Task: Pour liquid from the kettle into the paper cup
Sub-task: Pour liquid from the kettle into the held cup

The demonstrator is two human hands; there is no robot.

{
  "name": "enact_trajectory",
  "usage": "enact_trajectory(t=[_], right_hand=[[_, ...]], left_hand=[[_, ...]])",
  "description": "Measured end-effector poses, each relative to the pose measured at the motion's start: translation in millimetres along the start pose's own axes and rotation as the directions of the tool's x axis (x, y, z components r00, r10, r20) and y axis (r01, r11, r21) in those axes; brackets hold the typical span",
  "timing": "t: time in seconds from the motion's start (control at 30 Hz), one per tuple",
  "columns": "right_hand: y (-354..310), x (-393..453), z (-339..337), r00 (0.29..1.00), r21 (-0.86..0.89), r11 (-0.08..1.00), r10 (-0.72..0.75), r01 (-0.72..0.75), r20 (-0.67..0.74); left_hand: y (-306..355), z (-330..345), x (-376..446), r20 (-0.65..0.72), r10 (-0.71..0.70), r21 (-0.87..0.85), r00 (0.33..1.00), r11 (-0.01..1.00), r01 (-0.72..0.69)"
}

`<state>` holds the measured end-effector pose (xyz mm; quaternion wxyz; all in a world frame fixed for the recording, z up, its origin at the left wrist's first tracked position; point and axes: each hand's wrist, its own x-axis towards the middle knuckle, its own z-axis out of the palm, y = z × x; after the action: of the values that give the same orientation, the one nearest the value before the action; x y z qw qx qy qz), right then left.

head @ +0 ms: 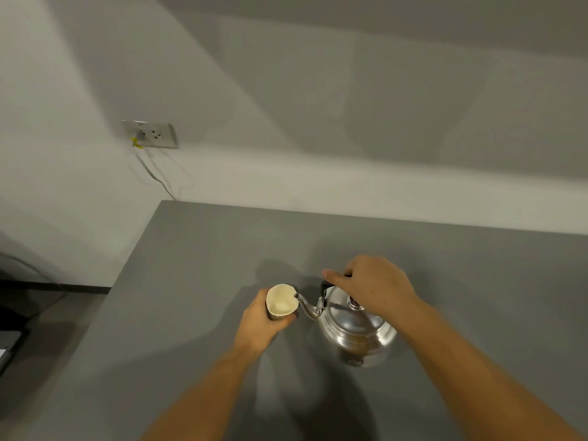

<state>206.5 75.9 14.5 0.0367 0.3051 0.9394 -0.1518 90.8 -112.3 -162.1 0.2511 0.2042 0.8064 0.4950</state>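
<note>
The right hand [375, 286] clamps the handle of the steel kettle [356, 326], its spout tip at the rim of the paper cup [281, 302], which the left hand [264, 323] grips above the grey tabletop [197, 265].

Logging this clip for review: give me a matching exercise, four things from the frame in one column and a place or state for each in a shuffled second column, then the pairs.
Things:
1. paper cup
2. kettle
3. wall socket
4. kettle spout

Places or states:
A. tip at the cup's rim
B. held by its top handle in the right hand
C. on the wall, cable plugged in
D. gripped around its side by the left hand

Pairs: 1-D, 2-B, 3-C, 4-A
</note>
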Motion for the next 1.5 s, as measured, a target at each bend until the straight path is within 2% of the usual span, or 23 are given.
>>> enact_trajectory(t=[0.5,0.83,1.5], right_hand=[[-46.1,18.5,0.3,0.997,-0.227,0.971,-0.076,0.071,-0.01],[-57.6,25.4,4.7,0.991,-0.318,0.939,-0.134,0.133,0.021],[-65.7,26.5,0.4,0.978,-0.357,0.912,-0.205,0.202,0.028]], left_hand=[[3.7,2.7,-0.8,-0.009,-0.043,0.009,0.999,0.999,0.043],[4.7,4.1,0.8,0.0,-0.05,0.011,0.999,0.999,0.05],[5.6,6.9,2.8,0.004,-0.03,0.009,1.0,1.0,0.03]])
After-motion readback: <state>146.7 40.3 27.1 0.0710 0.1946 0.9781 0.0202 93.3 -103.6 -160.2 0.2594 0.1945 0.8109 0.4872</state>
